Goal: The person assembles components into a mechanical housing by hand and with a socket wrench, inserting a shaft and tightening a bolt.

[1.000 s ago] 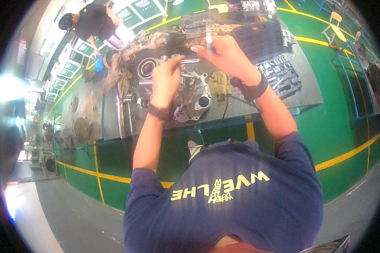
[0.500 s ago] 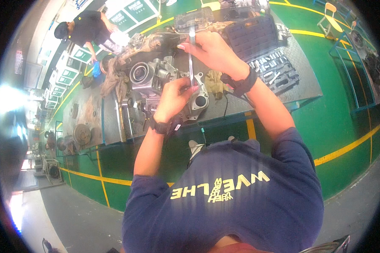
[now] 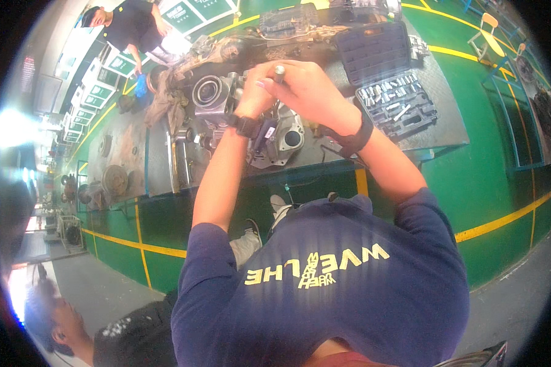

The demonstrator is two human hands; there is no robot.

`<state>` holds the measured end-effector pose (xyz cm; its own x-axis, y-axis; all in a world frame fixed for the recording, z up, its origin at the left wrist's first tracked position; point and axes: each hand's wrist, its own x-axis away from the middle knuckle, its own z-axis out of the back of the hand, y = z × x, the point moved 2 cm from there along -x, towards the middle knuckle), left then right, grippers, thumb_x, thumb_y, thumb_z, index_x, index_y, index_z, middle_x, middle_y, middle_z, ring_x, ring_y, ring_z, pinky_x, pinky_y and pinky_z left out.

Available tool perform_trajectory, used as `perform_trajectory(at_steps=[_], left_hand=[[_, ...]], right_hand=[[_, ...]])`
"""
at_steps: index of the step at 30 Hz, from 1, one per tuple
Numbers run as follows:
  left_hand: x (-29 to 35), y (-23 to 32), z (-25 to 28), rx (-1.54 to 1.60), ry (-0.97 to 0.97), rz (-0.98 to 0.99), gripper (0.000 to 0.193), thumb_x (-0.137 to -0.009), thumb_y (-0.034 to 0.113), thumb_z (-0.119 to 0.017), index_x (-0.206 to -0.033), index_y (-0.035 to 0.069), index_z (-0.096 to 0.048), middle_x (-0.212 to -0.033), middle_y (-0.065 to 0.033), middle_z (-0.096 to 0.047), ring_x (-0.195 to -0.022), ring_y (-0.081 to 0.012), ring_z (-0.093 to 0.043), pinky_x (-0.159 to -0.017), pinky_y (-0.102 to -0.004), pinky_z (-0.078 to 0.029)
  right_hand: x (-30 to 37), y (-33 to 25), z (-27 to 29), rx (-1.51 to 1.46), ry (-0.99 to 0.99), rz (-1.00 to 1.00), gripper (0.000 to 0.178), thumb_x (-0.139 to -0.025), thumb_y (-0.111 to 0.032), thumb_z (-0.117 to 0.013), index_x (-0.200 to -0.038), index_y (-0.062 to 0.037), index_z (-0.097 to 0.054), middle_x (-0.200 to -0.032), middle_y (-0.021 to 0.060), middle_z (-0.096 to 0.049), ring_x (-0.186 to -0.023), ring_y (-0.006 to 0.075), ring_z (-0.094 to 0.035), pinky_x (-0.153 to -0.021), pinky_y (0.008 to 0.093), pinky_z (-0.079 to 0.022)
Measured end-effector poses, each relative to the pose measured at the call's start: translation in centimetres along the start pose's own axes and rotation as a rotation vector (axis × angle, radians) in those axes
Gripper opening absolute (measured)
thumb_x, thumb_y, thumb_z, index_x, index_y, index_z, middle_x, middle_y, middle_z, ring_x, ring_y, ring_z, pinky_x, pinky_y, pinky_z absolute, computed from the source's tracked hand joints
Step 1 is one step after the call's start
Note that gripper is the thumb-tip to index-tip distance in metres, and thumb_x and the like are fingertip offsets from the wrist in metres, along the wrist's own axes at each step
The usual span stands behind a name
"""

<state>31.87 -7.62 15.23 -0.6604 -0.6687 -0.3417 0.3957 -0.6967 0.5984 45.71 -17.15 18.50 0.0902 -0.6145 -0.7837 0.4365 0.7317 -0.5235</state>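
Note:
My right hand (image 3: 309, 88) is closed round a silver metal bar tool (image 3: 279, 72), whose round end shows above the fingers. Right beside it, my left hand (image 3: 256, 95) is curled, its fingertips hidden behind the right hand, so what it grips cannot be seen. Both hands are over a grey metal machine housing on the bench. A round ringed opening (image 3: 207, 92) of that housing shows left of my left wrist. Below the hands is its flange (image 3: 289, 142) with a dark round hole. The tool's lower part is out of sight.
An open socket set case (image 3: 398, 107) lies right of my right forearm on the metal bench (image 3: 441, 116). Dirty cloth (image 3: 165, 104) and long rusty parts are at the far left. A co-worker (image 3: 128, 30) stands across the bench; another person (image 3: 73, 324) is at lower left.
The bar tool has tipped from lying lengthwise in view to nearly end-on. My left hand has moved up and away, close to the right hand. A second person has come into view at lower left.

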Motion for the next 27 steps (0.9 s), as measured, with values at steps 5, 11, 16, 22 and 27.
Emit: perform_trajectory(at_steps=[5, 11, 16, 22, 27], left_hand=[[3.8, 1.7, -5.5, 0.408, -0.047, 0.075, 0.026, -0.099, 0.014, -0.067, -0.121, 0.001, -0.072, -0.117, -0.0163, -0.075, -0.107, -0.0245, -0.071, -0.095, -0.0371, -0.053], [8.4, 5.4, -2.6, 0.219, -0.072, 0.289, 0.02, -0.099, 0.01, -0.068, -0.116, -0.001, -0.071, -0.107, -0.0204, -0.075, -0.099, -0.0325, -0.074, -0.085, -0.0396, -0.055], [8.6, 3.8, -0.3, -0.177, 0.147, 0.057, 0.018, -0.099, 0.003, -0.061, -0.115, -0.001, -0.067, -0.104, -0.0222, -0.074, -0.098, -0.0384, -0.073, -0.085, -0.0409, -0.055], [1.8, 1.9, 0.0, -0.095, 0.186, -0.108, 0.038, -0.091, 0.002, -0.062, -0.128, 0.003, -0.07, -0.11, -0.0235, -0.075, -0.104, -0.0403, -0.072, -0.089, -0.0448, -0.056], [1.9, 0.1, -1.8, -0.11, -0.19, 0.1, 0.035, -0.091, 0.007, -0.072, -0.124, -0.004, -0.068, -0.117, -0.02, -0.077, -0.11, -0.0229, -0.073, -0.093, -0.0375, -0.055]], right_hand=[[-1.9, 3.7, 0.9, 0.153, -0.003, -0.144, 0.038, -0.099, -0.033, -0.069, -0.084, 0.002, -0.063, -0.08, 0.0247, -0.065, -0.078, 0.0465, -0.065, -0.07, 0.0521, -0.052], [0.0, 3.2, 1.2, 0.07, 0.087, -0.051, 0.04, -0.097, -0.031, -0.073, -0.078, 0.0027, -0.062, -0.075, 0.0232, -0.063, -0.073, 0.0445, -0.064, -0.066, 0.0487, -0.051], [0.9, 3.9, 2.7, 0.166, 0.113, -0.227, 0.023, -0.096, -0.022, -0.077, -0.09, -0.0009, -0.071, -0.069, 0.0152, -0.062, -0.062, 0.0282, -0.064, -0.058, 0.0393, -0.048], [2.4, 0.0, 0.4, 0.082, -0.016, -0.063, 0.022, -0.096, -0.022, -0.073, -0.089, -0.0018, -0.068, -0.089, 0.0177, -0.065, -0.075, 0.0362, -0.066, -0.068, 0.0442, -0.053], [-0.5, 2.1, 0.4, 0.366, 0.05, -0.074, 0.039, -0.098, -0.035, -0.07, -0.079, -0.0017, -0.063, -0.086, 0.0161, -0.066, -0.078, 0.0409, -0.063, -0.071, 0.0481, -0.054]])
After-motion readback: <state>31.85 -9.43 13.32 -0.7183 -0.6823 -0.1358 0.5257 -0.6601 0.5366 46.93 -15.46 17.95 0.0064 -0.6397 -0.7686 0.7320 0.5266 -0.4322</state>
